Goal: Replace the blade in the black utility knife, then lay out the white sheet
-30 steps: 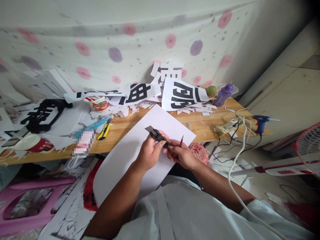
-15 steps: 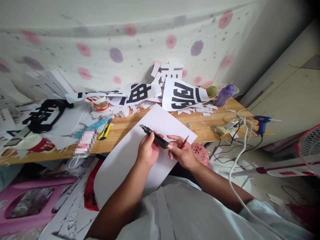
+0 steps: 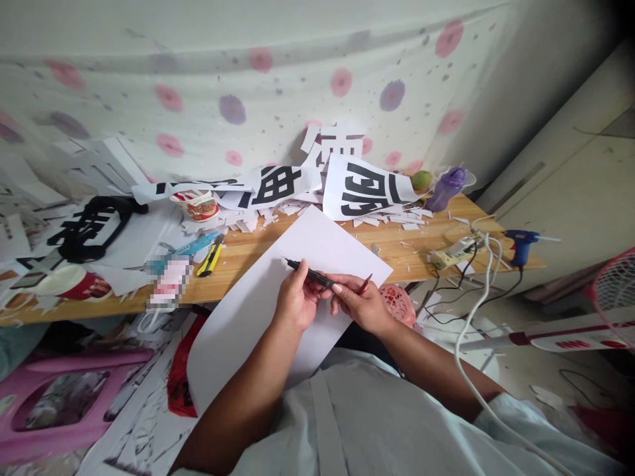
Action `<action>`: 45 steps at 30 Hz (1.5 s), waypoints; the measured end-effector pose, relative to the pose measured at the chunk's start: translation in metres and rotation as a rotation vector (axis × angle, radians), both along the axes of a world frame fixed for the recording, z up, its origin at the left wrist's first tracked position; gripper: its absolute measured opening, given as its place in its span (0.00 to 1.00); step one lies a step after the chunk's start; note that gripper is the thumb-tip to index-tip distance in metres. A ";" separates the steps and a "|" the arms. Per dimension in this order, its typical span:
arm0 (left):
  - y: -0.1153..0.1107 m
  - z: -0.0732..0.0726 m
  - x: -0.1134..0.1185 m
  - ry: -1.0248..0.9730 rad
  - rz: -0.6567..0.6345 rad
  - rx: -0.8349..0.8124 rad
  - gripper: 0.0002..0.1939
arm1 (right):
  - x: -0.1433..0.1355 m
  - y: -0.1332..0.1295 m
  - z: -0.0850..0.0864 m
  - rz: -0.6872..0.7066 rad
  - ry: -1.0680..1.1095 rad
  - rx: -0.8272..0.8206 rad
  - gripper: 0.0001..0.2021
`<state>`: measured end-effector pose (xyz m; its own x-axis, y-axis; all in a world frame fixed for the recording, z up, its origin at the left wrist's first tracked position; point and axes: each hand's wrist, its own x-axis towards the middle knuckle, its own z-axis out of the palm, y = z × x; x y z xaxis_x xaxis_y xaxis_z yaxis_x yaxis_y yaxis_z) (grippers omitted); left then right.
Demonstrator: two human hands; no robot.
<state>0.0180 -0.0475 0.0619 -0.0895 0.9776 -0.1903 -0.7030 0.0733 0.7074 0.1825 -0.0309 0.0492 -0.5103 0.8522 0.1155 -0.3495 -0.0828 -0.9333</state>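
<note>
My left hand (image 3: 294, 299) grips a black utility knife (image 3: 313, 276) near its front, and the blade end points up and left. At the knife's rear end, the thumb and fingers of my right hand (image 3: 366, 305) are closed on it. A thin red and black pencil-like tool (image 3: 366, 284) also sticks out from my right hand. Both hands are above a large white sheet (image 3: 317, 241), which slants from the wooden table (image 3: 262, 244) down over my lap.
A yellow cutter (image 3: 210, 256), a pixelated pink item and cups lie left. Printed sheets (image 3: 364, 188) and paper scraps line the back. At right are a purple bottle (image 3: 448, 188), a power strip (image 3: 454, 252), a blue glue gun (image 3: 522, 246) and a hanging white cable.
The knife has turned in my hands, so its blade and body now look narrower. My hands stay in nearly the same place.
</note>
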 end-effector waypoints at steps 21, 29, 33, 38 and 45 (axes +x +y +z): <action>0.005 0.024 -0.006 -0.111 -0.036 -0.061 0.26 | -0.018 0.003 0.029 -0.033 -0.025 0.064 0.24; 0.003 0.032 -0.008 -0.086 -0.042 -0.048 0.31 | -0.025 0.007 0.039 -0.005 -0.015 0.073 0.24; 0.004 0.039 -0.010 -0.114 -0.005 -0.057 0.30 | -0.029 0.010 0.046 0.013 -0.007 0.086 0.24; 0.004 0.047 -0.012 -0.100 0.016 -0.066 0.31 | -0.033 0.012 0.058 0.025 -0.008 0.090 0.24; 0.006 0.046 -0.013 -0.104 0.019 -0.060 0.30 | -0.034 0.013 0.061 0.028 -0.024 0.102 0.21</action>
